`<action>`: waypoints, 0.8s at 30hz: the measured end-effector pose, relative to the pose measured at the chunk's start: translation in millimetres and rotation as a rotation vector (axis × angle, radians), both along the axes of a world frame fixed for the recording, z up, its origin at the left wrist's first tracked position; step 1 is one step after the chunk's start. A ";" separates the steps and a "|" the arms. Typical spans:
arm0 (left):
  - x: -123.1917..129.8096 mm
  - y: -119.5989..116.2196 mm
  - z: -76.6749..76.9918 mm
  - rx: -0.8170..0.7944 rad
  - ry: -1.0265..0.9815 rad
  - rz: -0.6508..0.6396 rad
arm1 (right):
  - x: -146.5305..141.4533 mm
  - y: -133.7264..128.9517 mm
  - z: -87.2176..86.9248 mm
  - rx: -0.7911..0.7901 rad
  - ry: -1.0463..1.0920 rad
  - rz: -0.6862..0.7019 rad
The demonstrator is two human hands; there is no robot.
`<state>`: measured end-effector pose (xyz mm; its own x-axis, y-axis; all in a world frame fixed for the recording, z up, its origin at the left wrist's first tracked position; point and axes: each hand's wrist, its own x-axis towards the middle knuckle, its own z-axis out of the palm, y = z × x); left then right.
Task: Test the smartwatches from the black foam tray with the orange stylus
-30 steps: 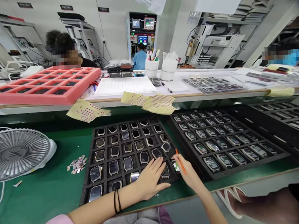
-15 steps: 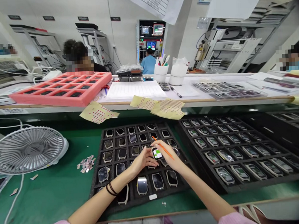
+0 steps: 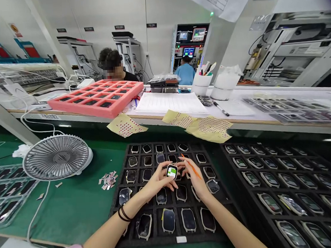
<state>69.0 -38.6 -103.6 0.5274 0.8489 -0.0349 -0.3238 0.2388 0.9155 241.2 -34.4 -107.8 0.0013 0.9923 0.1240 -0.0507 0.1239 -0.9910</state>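
Observation:
My left hand (image 3: 157, 180) is closed around the edges of a small smartwatch body (image 3: 171, 171) without a strap, its screen lit white and green. My right hand (image 3: 196, 176) grips a thin orange stick (image 3: 195, 170) whose upper end points up and left; what kind of tool it is cannot be made out. The right fingertips are close to the watch's right side, and I cannot tell if they touch it. Both hands are above a black foam tray (image 3: 149, 242) with rows of dark-screened watch bodies, some partly hidden by my hands and forearms.
A second black tray (image 3: 266, 222) of watches lies at right. On the left are a grey fan (image 3: 57, 157), a pile of small tabs (image 3: 108, 180) and a clear tray (image 3: 11, 197). The shelf ahead carries a pink foam tray (image 3: 112, 111), papers (image 3: 170, 102) and yellow label sheets (image 3: 210, 129).
My view has turned left and moved. The watch has passed from beside my right fingers into my left hand, which was open before. The orange stick stays in my right hand.

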 end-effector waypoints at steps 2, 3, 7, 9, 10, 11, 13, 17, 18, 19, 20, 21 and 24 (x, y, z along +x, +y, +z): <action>1.7 -1.5 -1.1 0.002 -0.011 0.007 | 0.3 -1.2 -1.0 -0.004 0.005 0.004; 2.5 -2.1 -1.6 -0.003 -0.013 0.013 | 0.0 -1.6 -1.9 -0.008 0.007 0.014; 3.8 -3.1 -2.3 -0.039 0.001 0.055 | -1.2 -1.1 -6.7 -0.027 0.044 0.032; 3.7 -3.2 -1.4 -0.059 0.004 0.069 | -0.9 -0.5 -8.4 -0.028 0.056 0.026; 3.6 -3.3 -0.5 -0.064 0.005 0.075 | -0.7 -0.4 -8.9 -0.028 0.057 0.023; 3.4 -3.6 0.6 -0.064 0.006 0.080 | -0.6 -0.4 -9.1 -0.028 0.057 0.022; 3.2 -4.7 3.6 -0.053 0.017 0.090 | -0.8 -0.9 -9.0 -0.024 0.055 0.029; 3.0 -7.5 9.5 -0.019 0.067 0.106 | -1.7 -2.1 -8.7 -0.018 0.054 0.051; 3.0 -7.9 10.1 -0.010 0.077 0.116 | -1.8 -2.2 -8.9 -0.019 0.055 0.054; 3.0 -8.0 10.2 -0.003 0.084 0.126 | -1.9 -2.1 -9.1 -0.022 0.056 0.054; 3.0 -7.8 9.9 0.000 0.086 0.136 | -1.8 -2.0 -9.5 -0.024 0.057 0.053; 2.9 -7.4 9.2 -0.002 0.083 0.141 | -1.7 -1.7 -10.0 -0.025 0.057 0.053; 2.5 -5.6 6.2 -0.028 0.048 0.123 | -1.4 -0.9 -11.4 -0.022 0.055 0.057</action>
<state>71.5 -44.2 -97.4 0.4169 0.9053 -0.0820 -0.3081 0.2256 0.9242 239.8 -35.3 -119.2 -0.0486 0.9935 0.1034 -0.1119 0.0975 -0.9889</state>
